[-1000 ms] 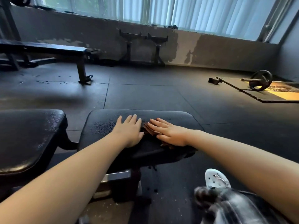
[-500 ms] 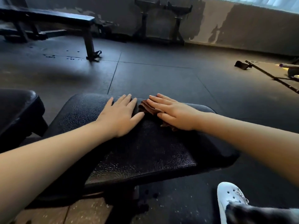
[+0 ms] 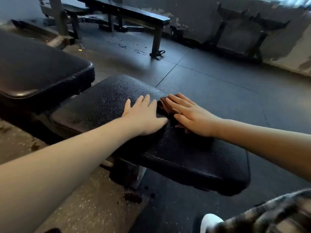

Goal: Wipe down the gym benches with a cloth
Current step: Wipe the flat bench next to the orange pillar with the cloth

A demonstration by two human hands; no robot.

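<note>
Compared with half a second ago, we see little change on the counter (image 3: 104, 105) itself: our left hand (image 3: 144, 118) still lies flat on the black textured pad, its fingers straight and slightly apart. Our right hand (image 3: 191, 118) still presses the brown cloth (image 3: 164, 105) down, fingers straight and held together. The cloth stays bunched at the counter's far edge, under the right palm. Only a crumpled fold shows beyond the fingertips and a scrap near the wrist. What differs is the view, which has swung left and tilted. The bar gear that lay on the floor right of the counter has left the picture, and the second black pad (image 3: 33, 73) just left of the counter now shows far more of its top. The left thumb points at the right thumb, very near it; we cannot tell whether they touch. Beyond the counter a flat bench (image 3: 131, 13) stands on the dark rubber floor (image 3: 218, 84). Farther beyond it, a low black rack (image 3: 242, 31) sits against the peeling wall. On the counter's near side we see a white shoe (image 3: 210, 221) and blurred checked fabric (image 3: 269, 214). The right hand covers most of the cloth, and our left forearm crosses the counter's near-left edge, hiding part of the frame beneath.
</note>
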